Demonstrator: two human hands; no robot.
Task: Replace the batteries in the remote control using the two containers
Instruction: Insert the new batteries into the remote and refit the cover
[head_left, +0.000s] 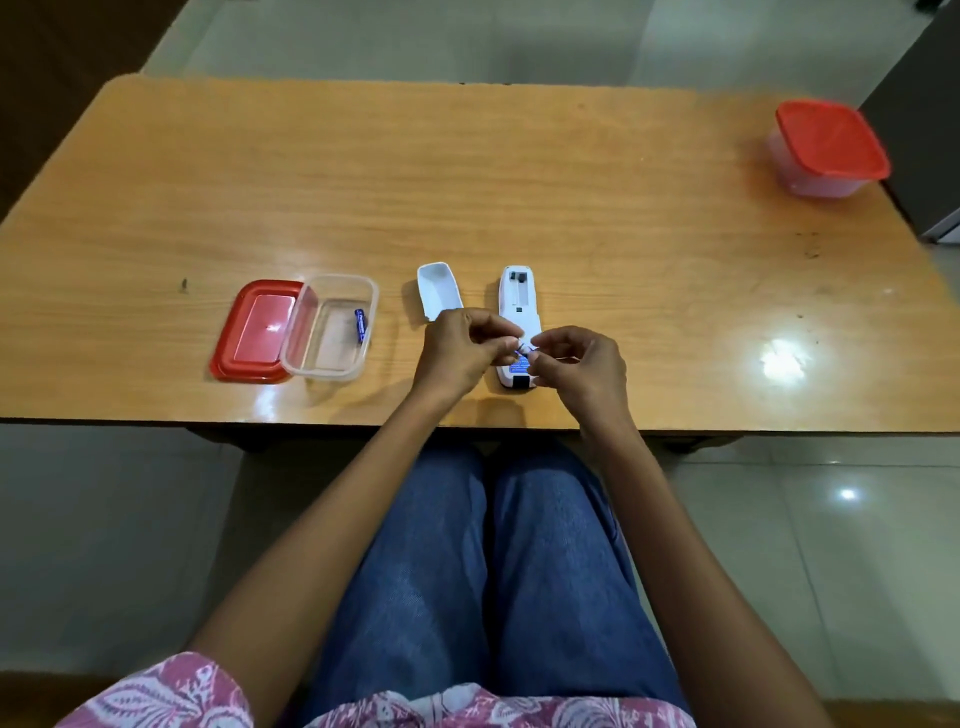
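A white remote control (515, 296) lies face down on the wooden table (467, 182), its battery bay uncovered. Its white battery cover (439, 288) rests inside-up just to the left. My left hand (460, 345) and my right hand (582, 371) meet above the remote's near half, both pinching a small blue-and-white battery (522, 351) between the fingertips. An open clear container (332, 325) at the left holds one blue battery (360, 325). Its red lid (257, 330) lies beside it, partly under it.
A second clear container with a red lid on (828, 148) stands at the far right corner of the table. A dark cabinet edge (924, 130) rises behind it. My knees in blue trousers sit below the table's near edge.
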